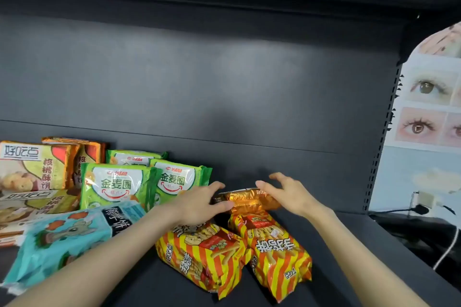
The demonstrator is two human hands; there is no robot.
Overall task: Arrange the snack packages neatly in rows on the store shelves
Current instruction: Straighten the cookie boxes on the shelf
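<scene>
Nearest my view, two red-and-yellow striped fry-snack packs (pixel 203 258) and (pixel 278 255) lie flat side by side on the dark shelf (pixel 324 232), their ends touching, set as the front of a row. To their left a light blue biscuit bag (pixel 62 239) sprawls at an angle, not yet squared up.

Just behind the striped pair, I have both hands on an orange foil snack pack (pixel 248 199) lying crosswise. My left hand (pixel 199 203) rests over its left end, fingers spread and lightly curled; my right hand (pixel 290 194) cups the right end, fingers arched above it. Neither grip is closed tight; I judge both are steadying the pack from its ends so it sits straight behind the front pair.

Farther left, green ring-snack packs (pixel 117 185) and (pixel 179 179) stand leaning in overlapping ranks, with a third behind them. Beyond those, orange walnut-cookie packs (pixel 32 167) are stacked against the back panel (pixel 224 77), some lying loose below.

The right part of the shelf is bare, likely where the rows extend next. A poster of eyes (pixel 429 107) hangs beyond the shelf upright.
</scene>
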